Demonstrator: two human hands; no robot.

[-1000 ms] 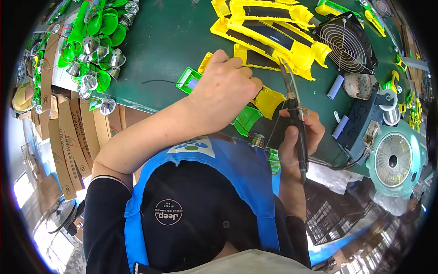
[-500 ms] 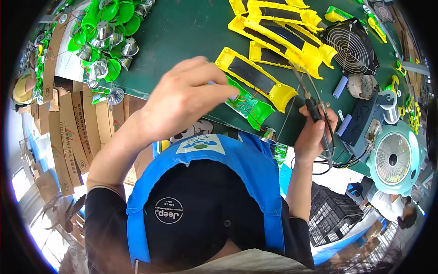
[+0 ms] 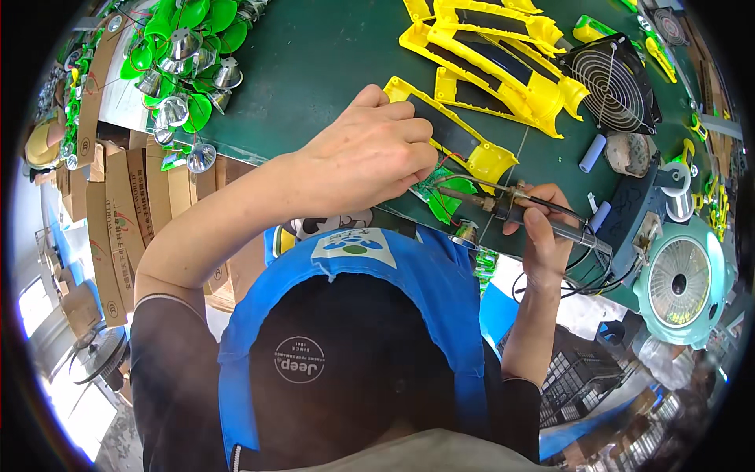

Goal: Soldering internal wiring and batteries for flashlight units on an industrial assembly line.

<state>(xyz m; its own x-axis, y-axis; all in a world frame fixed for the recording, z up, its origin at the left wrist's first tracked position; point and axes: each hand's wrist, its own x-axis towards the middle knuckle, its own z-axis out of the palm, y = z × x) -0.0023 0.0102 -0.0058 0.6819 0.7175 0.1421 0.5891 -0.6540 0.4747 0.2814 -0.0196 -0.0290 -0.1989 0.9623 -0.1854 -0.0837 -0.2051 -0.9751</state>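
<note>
My right hand (image 3: 546, 224) grips a soldering iron (image 3: 568, 231) with a thin metal tube fixed alongside its tip. The tip points left, at the circuit board (image 3: 427, 189) in a green plastic housing half (image 3: 447, 206) near the table's front edge. Red wires rise from the board, and a silver reflector cup (image 3: 466, 232) sits at the housing's near end. Over the housing's left part, my left hand (image 3: 377, 153) is closed, fingers curled together; what they pinch is hidden. Just behind lies a yellow housing half (image 3: 491, 163) with a dark panel.
More yellow housing halves (image 3: 543, 98) are piled farther back. Green housings with reflector cups (image 3: 182, 47) crowd the far left. To the right are a black fan (image 3: 609, 82), a lilac cylinder (image 3: 592, 153), a dark soldering station (image 3: 629, 212) and a teal fan (image 3: 678, 275).
My right hand has tilted the soldering iron from pointing up and away to pointing left, bringing its tip to the board. My left hand has moved right, covering more of the green housing.
</note>
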